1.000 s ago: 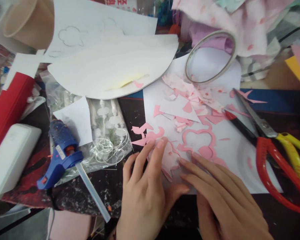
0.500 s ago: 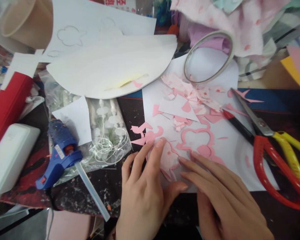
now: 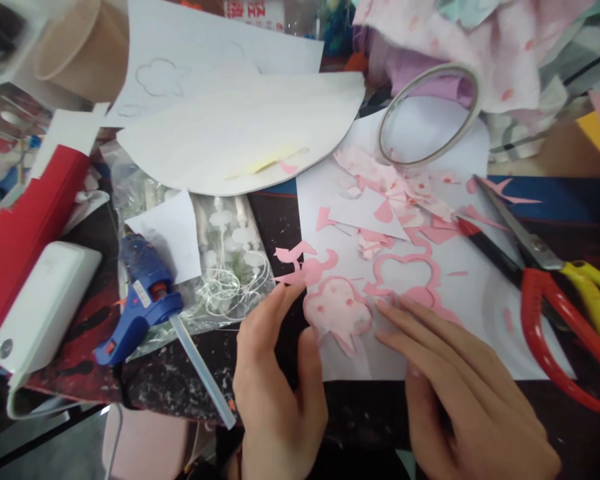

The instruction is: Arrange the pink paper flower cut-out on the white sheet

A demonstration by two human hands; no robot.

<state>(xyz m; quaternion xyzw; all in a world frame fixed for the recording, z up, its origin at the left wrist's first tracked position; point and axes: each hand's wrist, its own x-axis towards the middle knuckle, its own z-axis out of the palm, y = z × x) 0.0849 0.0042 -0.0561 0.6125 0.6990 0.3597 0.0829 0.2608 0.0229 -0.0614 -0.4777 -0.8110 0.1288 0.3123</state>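
Between my two hands a pink cut-out (image 3: 337, 312), cloud-like with a small pointed tail and a spotted fabric face, lies on a white sheet of paper (image 3: 350, 367). My left hand (image 3: 283, 373) is just left of it, thumb and fingers apart, nothing held. Its fingertips are near pink paper scraps (image 3: 310, 268). To the right, my right hand (image 3: 460, 373) rests on the sheet with fingers stretched out, beside the cut-out. Just beyond its fingertips lies a pink paper outline (image 3: 433, 267) with a cloud-shaped hole. Spotted fabric scraps (image 3: 395, 183) are heaped farther back.
Red-handled scissors (image 3: 535, 313) lie at right, over a yellow-handled tool (image 3: 587, 287). A tape roll (image 3: 473, 113) leans at the back. On the left are a blue glue gun (image 3: 147, 310) with its glue stick sticking out, a white power bank (image 3: 45, 307) and a white board (image 3: 240, 133).
My left hand has drawn back to the left off the cut-out, uncovering it. My right hand stays in nearly the same place on the sheet. The whole view has shifted slightly.
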